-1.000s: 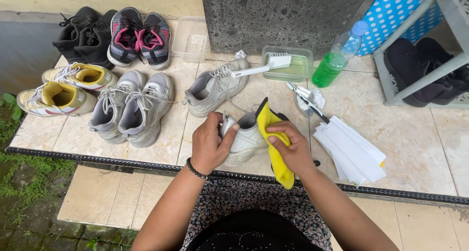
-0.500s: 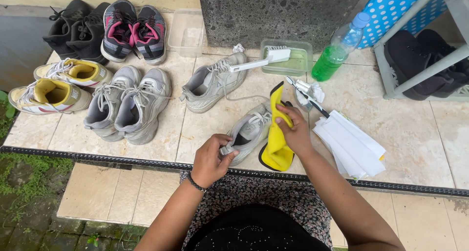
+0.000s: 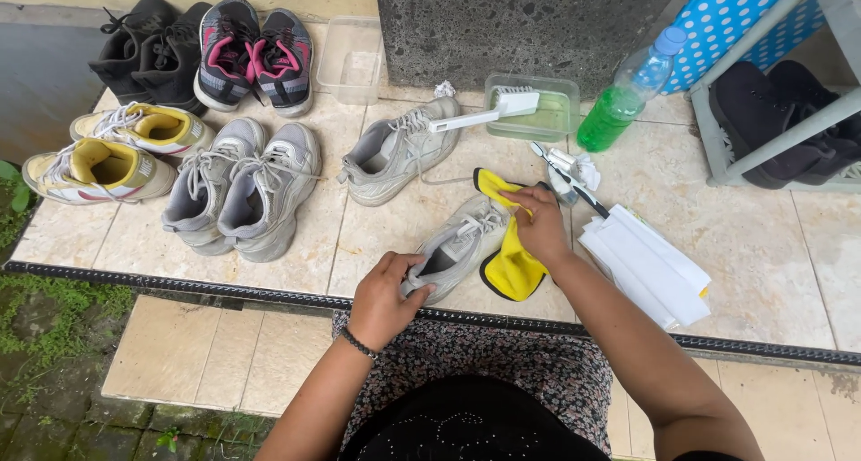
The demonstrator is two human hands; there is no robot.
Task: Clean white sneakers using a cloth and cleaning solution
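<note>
Now the left hand (image 3: 384, 298) grips the grey sneaker's (image 3: 457, 244) heel; right hand (image 3: 536, 223) fingers press a yellow cloth (image 3: 513, 265) against it.

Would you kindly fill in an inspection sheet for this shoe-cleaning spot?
Surface: tiled ledge, dry-looking.
Job's things: grey sneaker on the ledge; yellow cloth against its side.
Clutter: brush over a green tray, green bottle, white papers, other shoes.
Hands: left hand grips the sneaker's heel; right hand presses the cloth.
Cables: nothing seen.
Surroundings: stone pillar, shelf holding dark shoes.
</note>
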